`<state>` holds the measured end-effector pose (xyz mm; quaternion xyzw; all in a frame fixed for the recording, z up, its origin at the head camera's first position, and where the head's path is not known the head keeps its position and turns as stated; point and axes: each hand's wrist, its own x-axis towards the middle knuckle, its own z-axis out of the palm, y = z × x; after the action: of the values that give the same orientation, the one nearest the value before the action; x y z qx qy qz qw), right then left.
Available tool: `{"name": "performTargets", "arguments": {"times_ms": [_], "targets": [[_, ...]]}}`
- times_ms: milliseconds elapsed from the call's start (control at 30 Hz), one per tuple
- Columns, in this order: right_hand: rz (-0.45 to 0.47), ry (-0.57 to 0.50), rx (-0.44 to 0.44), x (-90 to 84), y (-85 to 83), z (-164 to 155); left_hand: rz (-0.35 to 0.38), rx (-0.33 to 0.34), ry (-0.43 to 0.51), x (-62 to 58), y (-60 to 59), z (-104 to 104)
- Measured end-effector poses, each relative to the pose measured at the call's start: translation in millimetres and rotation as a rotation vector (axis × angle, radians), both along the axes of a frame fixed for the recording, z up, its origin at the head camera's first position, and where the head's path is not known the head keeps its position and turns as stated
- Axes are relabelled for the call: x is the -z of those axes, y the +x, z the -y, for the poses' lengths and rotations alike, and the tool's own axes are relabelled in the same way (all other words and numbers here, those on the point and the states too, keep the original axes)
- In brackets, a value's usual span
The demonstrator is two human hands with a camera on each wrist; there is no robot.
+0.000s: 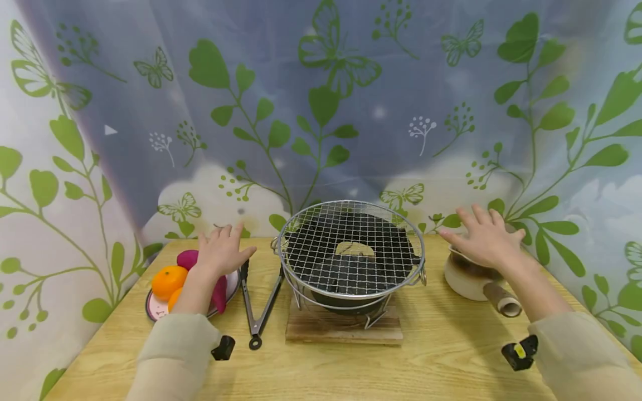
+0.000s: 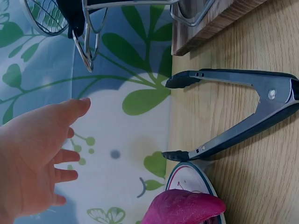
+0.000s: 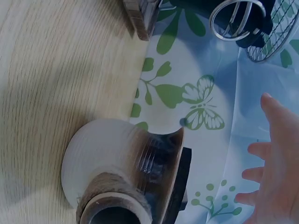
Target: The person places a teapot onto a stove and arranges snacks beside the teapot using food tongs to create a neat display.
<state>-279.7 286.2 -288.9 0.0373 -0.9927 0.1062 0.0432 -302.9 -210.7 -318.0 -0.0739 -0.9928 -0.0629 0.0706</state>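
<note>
My left hand is held with fingers spread over the plate and holds nothing. On that plate lie oranges and purple sweet potatoes, partly hidden by the forearm. Just right of this hand, metal tongs with black tips lie spread on the table. My right hand, also empty with fingers spread, is above a cream-and-brown side-handled teapot. Its hollow handle points toward me. Between the hands stands a black tabletop grill topped by a round wire mesh.
Under the grill is a wooden board, on a wood-grain table. A curtain with leaves and butterflies hangs close behind the table. Wire loop handles stick out at the grill's sides.
</note>
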Motion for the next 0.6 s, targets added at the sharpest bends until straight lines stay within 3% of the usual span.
{"name": "performTargets", "arguments": {"times_ms": [367, 600], "targets": [[-0.129, 0.097, -0.018, 3.3, 14.8, 8.4, -0.033, 0.063, -0.069, -4.3, 10.2, -7.4], [-0.167, 0.105, -0.049, 3.8, 26.8, 7.1, -0.075, 0.142, -0.099, -0.2, 17.0, -10.4]]}}
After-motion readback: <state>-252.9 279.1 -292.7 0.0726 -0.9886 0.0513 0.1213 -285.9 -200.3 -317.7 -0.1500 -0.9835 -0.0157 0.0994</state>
